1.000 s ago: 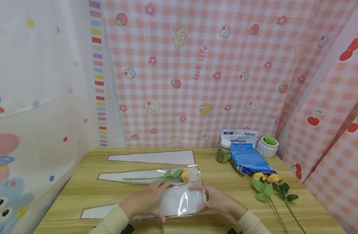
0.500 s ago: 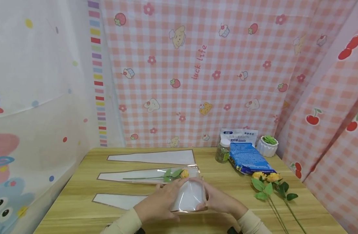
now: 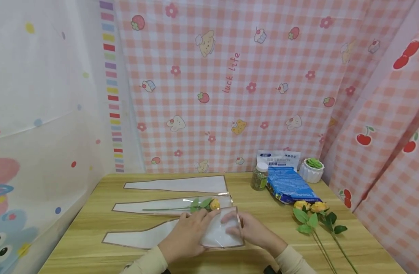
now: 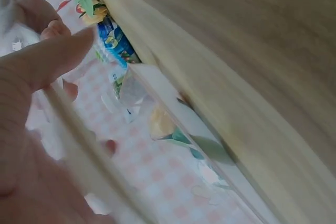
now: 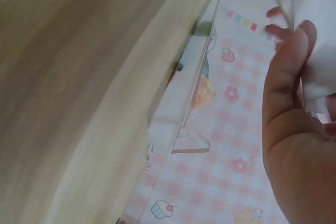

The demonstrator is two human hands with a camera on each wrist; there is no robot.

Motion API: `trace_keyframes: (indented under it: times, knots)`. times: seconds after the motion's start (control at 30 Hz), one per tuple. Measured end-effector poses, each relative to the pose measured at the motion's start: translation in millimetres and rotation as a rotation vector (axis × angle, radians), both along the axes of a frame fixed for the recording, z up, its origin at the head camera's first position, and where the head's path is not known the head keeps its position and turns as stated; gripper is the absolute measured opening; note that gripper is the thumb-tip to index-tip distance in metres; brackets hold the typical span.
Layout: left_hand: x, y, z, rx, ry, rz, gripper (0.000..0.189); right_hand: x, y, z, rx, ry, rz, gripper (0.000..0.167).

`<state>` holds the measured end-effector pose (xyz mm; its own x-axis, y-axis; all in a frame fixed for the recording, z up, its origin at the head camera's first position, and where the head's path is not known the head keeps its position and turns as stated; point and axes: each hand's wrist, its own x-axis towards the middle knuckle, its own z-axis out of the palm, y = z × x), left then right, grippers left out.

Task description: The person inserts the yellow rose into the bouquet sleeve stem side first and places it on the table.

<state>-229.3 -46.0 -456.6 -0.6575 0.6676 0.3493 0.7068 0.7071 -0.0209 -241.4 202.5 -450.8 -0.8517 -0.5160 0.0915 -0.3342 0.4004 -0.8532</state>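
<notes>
The left hand (image 3: pixel 190 234) is laid across the middle of the nearest flower sleeve (image 3: pixel 221 236), a tapered sheet with a white panel, clear film and a brown border. Its grip is narrow around the sleeve: the left wrist view shows the thumb on one face and fingers beyond the other. The right hand (image 3: pixel 257 230) is at the sleeve's wide end, its fingertips showing through the film. One cannot tell whether the right grip pinches the sleeve or whether those fingers merely lie inside or behind it. The sleeve is at the near side of the worktop (image 3: pixel 89 219), its narrow end pointing left.

Just beyond it lies the middle flower sleeve (image 3: pixel 137 206), pointing the same way, with a yellow rose (image 3: pixel 215 204) along it; the blossom is near the wide end and the green stem runs left. Farther back lies a third flower sleeve (image 3: pixel 182 184).

Near the right edge, two yellow roses (image 3: pixel 308 217) lie with blossoms side by side and stems running toward the near edge. Behind them is a blue packet (image 3: pixel 291 184), with a white pouch (image 3: pixel 281 156) upright at its back. A white-capped jar (image 3: pixel 260 178) stands left of the packet, a potted succulent (image 3: pixel 311 173) to its right.
</notes>
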Motion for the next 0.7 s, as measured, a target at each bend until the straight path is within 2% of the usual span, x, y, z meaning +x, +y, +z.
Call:
trace_keyframes:
  times: [0.2,0.33,0.47,0.57,0.7]
  knots:
    - [-2.2,-0.4,0.9,0.022,-0.010,-0.014,0.110,1.6,-0.9,6.9,0.003,0.035,0.058,0.044]
    - [-3.3,-4.1,-1.3,-0.008,-0.028,0.000,0.112,0.7,-0.9,9.7,0.065,0.089,0.039,0.038]
    - [-3.2,-4.0,-2.9,0.045,-0.074,-0.019,0.121,-1.9,-1.4,6.7,0.104,0.138,0.057,0.070]
    - [-3.1,-2.7,-4.2,0.081,-0.097,-0.052,0.126,-2.9,-1.3,5.4,0.055,0.068,0.079,0.081]
    - [-4.0,-0.7,-6.6,0.056,-0.027,-0.052,0.119,-4.6,0.4,5.2,-0.055,-0.073,0.083,0.079]
